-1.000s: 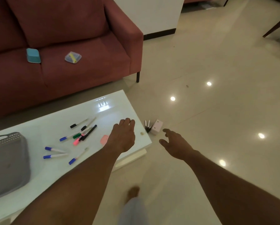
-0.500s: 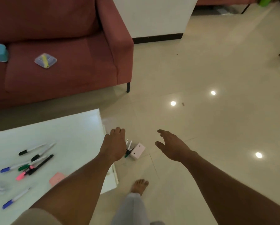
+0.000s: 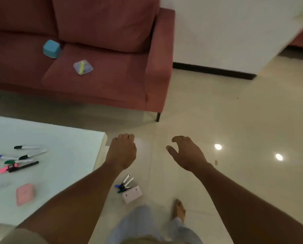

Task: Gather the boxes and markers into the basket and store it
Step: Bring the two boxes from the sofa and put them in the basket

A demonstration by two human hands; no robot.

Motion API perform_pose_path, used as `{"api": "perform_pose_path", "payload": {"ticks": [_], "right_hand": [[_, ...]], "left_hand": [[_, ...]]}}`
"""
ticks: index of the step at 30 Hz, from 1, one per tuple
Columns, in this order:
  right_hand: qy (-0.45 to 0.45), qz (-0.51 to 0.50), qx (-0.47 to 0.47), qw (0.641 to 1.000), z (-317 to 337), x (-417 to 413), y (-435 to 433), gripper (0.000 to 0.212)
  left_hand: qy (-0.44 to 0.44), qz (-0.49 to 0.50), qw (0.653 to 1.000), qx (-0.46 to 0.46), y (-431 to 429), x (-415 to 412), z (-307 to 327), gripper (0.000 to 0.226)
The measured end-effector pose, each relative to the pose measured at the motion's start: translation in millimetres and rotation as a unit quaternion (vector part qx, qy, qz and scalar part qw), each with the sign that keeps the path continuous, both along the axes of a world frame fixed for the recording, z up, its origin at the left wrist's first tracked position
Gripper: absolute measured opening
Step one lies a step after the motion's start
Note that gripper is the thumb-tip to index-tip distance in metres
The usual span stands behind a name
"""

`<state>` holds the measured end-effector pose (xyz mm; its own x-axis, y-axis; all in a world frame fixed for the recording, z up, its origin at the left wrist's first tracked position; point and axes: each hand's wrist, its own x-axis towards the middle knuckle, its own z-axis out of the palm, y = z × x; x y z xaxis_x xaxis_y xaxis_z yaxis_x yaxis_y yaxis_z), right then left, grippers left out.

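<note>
Clearly little is gathered: both the left hand (image 3: 123,152) and right hand (image 3: 186,154) hang wide and empty. Coloured markers (image 3: 17,161) litter the glossy white desk (image 3: 62,155), a small white box (image 3: 132,194) lies on the tiled floor, two plastic boxes (image 3: 68,57) sit on the red sofa; no basket shows.

we log floor (image 3: 235,120) glossy polished tile, lamp glare | table (image 3: 59,138) smooth glossy white top | sofa (image 3: 103,32) matt red cloth, woven | blue box (image 3: 51,48) matt plastic | clear box (image 3: 83,67) see-through plastic | markers (image 3: 15,161) smooth plastic
</note>
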<state>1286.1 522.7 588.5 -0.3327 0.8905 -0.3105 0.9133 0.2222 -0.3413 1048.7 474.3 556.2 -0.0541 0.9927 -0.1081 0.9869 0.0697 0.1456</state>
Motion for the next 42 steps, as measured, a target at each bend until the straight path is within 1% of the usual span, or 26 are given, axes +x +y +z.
{"api": "perform_pose_path", "payload": {"ticks": [1, 4, 7, 10, 14, 17, 20, 22, 24, 27, 28, 31, 34, 36, 37, 40, 41, 42], "right_hand": [[0.004, 0.012, 0.012, 1.0, 3, 6, 16, 0.045], [0.011, 0.045, 0.017, 0.999, 15, 14, 58, 0.038], [0.022, 0.094, -0.016, 0.995, 20, 1, 107, 0.032], [0.044, 0.124, -0.041, 0.99, 19, -26, 156, 0.029], [0.022, 0.179, -0.041, 0.983, 10, -69, 225, 0.029], [0.001, 0.208, -0.05, 0.977, 2, -101, 288, 0.03], [-0.022, 0.22, -0.086, 0.971, -2, -145, 357, 0.025], [-0.015, 0.22, -0.123, 0.968, -2, -186, 397, 0.027], [-0.015, 0.236, -0.117, 0.965, 2, -232, 432, 0.028], [0.046, 0.246, -0.106, 0.962, 13, -299, 467, 0.03], [0.053, 0.257, -0.103, 0.96, 15, -323, 479, 0.031], [0.046, 0.293, -0.106, 0.949, 13, -393, 516, 0.032], [0.062, 0.299, -0.127, 0.944, 0, -461, 550, 0.027], [0.086, 0.281, -0.142, 0.945, -8, -502, 566, 0.027], [0.106, 0.256, -0.156, 0.948, -13, -521, 572, 0.026], [0.155, 0.15, -0.214, 0.953, -24, -567, 580, 0.023], [0.171, 0.103, -0.243, 0.949, -30, -582, 582, 0.025], [0.193, 0.047, -0.287, 0.937, -36, -595, 584, 0.028]], "left_hand": [[-0.003, 0.023, 1.0, 0.008, 4, 9, 5, 0.024], [-0.042, 0.111, 0.993, -0.005, 20, 24, 22, 0.034], [-0.11, 0.191, 0.973, -0.066, 48, 18, 29, 0.033], [-0.166, 0.214, 0.954, -0.13, 74, 0, 25, 0.029], [-0.166, 0.257, 0.939, -0.156, 114, -36, 6, 0.029], [-0.163, 0.268, 0.934, -0.172, 154, -71, -10, 0.033], [-0.166, 0.28, 0.928, -0.181, 201, -113, -17, 0.038], [-0.169, 0.29, 0.926, -0.173, 235, -148, -13, 0.039], [-0.169, 0.307, 0.923, -0.156, 268, -188, -3, 0.039], [-0.174, 0.344, 0.914, -0.125, 308, -244, 20, 0.038], [-0.176, 0.357, 0.911, -0.112, 322, -264, 24, 0.038], [-0.178, 0.386, 0.902, -0.077, 361, -321, 34, 0.035], [-0.155, 0.408, 0.898, -0.055, 397, -377, 42, 0.037], [-0.148, 0.421, 0.894, -0.046, 413, -408, 46, 0.038], [-0.144, 0.427, 0.891, -0.048, 420, -421, 47, 0.038], [-0.141, 0.42, 0.894, -0.07, 441, -460, 46, 0.038], [-0.145, 0.421, 0.893, -0.07, 449, -475, 46, 0.039], [-0.152, 0.425, 0.89, -0.068, 458, -489, 46, 0.04]]}}
